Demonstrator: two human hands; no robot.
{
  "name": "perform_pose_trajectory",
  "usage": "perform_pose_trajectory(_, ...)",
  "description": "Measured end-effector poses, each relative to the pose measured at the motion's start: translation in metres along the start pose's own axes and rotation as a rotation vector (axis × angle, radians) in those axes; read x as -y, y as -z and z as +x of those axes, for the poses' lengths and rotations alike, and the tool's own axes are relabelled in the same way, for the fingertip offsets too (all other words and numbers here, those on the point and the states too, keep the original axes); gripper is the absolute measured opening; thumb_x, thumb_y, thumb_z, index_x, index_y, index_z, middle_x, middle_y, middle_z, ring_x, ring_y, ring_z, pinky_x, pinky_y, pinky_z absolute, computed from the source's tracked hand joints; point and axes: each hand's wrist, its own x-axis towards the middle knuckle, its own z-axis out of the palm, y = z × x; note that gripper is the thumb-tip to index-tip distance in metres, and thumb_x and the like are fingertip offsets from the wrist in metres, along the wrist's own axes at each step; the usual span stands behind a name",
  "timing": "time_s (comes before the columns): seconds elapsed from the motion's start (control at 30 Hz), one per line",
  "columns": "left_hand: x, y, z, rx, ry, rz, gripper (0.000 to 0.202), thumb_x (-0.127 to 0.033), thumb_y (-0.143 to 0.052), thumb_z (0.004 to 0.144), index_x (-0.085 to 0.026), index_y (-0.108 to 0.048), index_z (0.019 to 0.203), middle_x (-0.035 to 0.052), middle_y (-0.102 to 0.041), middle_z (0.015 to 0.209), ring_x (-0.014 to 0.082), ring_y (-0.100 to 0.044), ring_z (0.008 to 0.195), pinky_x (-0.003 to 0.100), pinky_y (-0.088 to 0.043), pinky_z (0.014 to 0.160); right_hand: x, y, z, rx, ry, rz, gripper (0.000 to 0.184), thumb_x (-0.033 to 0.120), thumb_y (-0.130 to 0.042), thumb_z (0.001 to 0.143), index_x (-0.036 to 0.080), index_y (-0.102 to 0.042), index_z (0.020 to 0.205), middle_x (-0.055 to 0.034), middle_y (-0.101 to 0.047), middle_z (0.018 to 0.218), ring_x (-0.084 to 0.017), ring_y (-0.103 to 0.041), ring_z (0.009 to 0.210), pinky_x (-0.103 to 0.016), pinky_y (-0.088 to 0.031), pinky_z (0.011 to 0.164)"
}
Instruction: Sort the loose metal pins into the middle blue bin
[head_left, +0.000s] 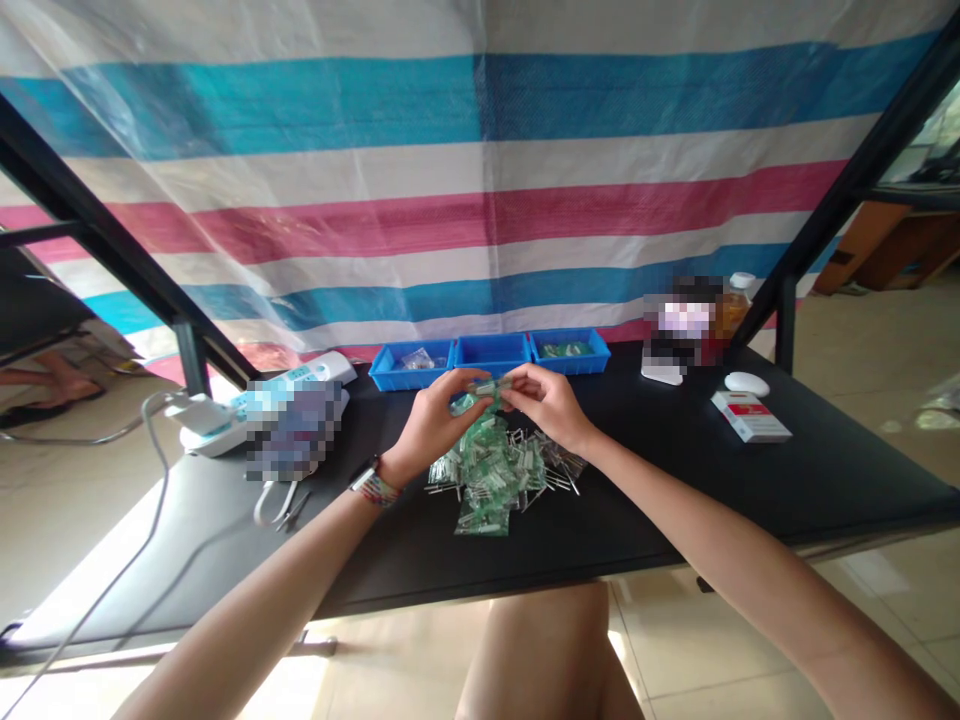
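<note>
Both my hands are raised over the middle of the black table (675,500). My left hand (433,415) and my right hand (544,400) pinch the two ends of one small green component (486,388) between them. Fingers of both hands are closed on it. Below the hands lies a heap of green components with metal pins (495,475). A beaded band sits on my left wrist.
Three blue trays (491,352) stand in a row behind the hands, two with small parts in them. At left are a white device with a cable (225,420) and scissors (281,505). At right are a white mouse (746,383), a red-and-white box (750,415) and a bottle (731,305).
</note>
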Motion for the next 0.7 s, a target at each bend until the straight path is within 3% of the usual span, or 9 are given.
perform_pose_trajectory(0.13, -0.004, 0.001, 0.000, 0.037, 0.036, -0.054, 0.039, -0.039, -0.066, 0.102, -0.021, -0.058, 0.135, 0.0049, -0.076, 0.102, 0.0207, -0.074, 0.097, 0.034, -0.058, 0.093, -0.001, 0.009, 0.009, 0.012, -0.129, 0.158, 0.042, 0.053, -0.089, 0.075, 0.022, -0.066, 0.092, -0.0021, -0.072, 0.083, -0.020, -0.072, 0.073, -0.037, -0.066, 0.069)
perform_pose_trajectory(0.23, -0.004, 0.003, 0.001, 0.039, 0.023, -0.076, 0.036, -0.034, -0.060, 0.104, -0.020, -0.054, 0.137, 0.0063, -0.076, 0.104, 0.0209, -0.074, 0.099, 0.036, -0.057, 0.095, 0.002, 0.035, 0.020, -0.183, -0.026, 0.112, 0.040, 0.053, -0.085, 0.079, 0.023, -0.063, 0.093, -0.0021, -0.072, 0.085, -0.022, -0.075, 0.079, -0.039, -0.067, 0.074)
perform_pose_trajectory(0.33, -0.001, 0.002, 0.001, 0.040, 0.018, -0.052, 0.031, -0.029, -0.060, 0.102, -0.020, -0.057, 0.131, 0.0076, -0.076, 0.106, 0.0215, -0.073, 0.100, 0.037, -0.057, 0.095, 0.004, 0.074, 0.029, -0.509, 0.189, -0.224, 0.031, 0.050, -0.075, 0.089, 0.024, -0.063, 0.100, -0.0066, -0.074, 0.094, -0.026, -0.076, 0.088, -0.042, -0.064, 0.085)
perform_pose_trajectory(0.4, 0.002, 0.001, 0.001, 0.052, 0.008, -0.030, 0.028, -0.028, -0.060, 0.101, -0.019, -0.059, 0.128, 0.0087, -0.076, 0.108, 0.0223, -0.073, 0.100, 0.038, -0.058, 0.095, 0.003, 0.099, 0.031, -0.648, 0.280, -0.544, 0.028, 0.045, -0.061, 0.098, 0.022, -0.067, 0.113, -0.0134, -0.075, 0.112, -0.029, -0.074, 0.103, -0.045, -0.061, 0.091)
perform_pose_trajectory(0.47, 0.003, 0.000, 0.000, 0.067, 0.001, -0.016, 0.027, -0.027, -0.059, 0.100, -0.019, -0.060, 0.126, 0.0094, -0.076, 0.108, 0.0232, -0.073, 0.101, 0.039, -0.058, 0.096, 0.000, 0.113, 0.031, -0.585, 0.269, -0.865, 0.029, 0.036, -0.056, 0.100, 0.019, -0.072, 0.117, -0.0175, -0.074, 0.122, -0.033, -0.070, 0.113, -0.047, -0.057, 0.098)
perform_pose_trajectory(0.57, 0.002, -0.001, -0.001, 0.085, 0.008, -0.005, 0.025, -0.027, -0.058, 0.100, -0.020, -0.062, 0.123, 0.0096, -0.076, 0.109, 0.0242, -0.073, 0.103, 0.040, -0.057, 0.097, -0.005, 0.115, 0.029, -0.420, 0.206, -1.180, 0.028, 0.033, -0.059, 0.098, 0.017, -0.079, 0.109, -0.0177, -0.078, 0.113, -0.036, -0.067, 0.118, -0.049, -0.049, 0.108)
perform_pose_trajectory(0.7, 0.001, -0.001, -0.001, 0.096, 0.005, 0.007, 0.021, -0.025, -0.057, 0.100, -0.020, -0.063, 0.120, 0.0094, -0.076, 0.110, 0.0246, -0.073, 0.105, 0.041, -0.057, 0.098, -0.005, 0.094, 0.025, -0.360, 0.272, -1.183, 0.029, 0.027, -0.054, 0.100, 0.017, -0.079, 0.110, -0.0152, -0.078, 0.112, -0.033, -0.065, 0.116, -0.045, -0.046, 0.108)
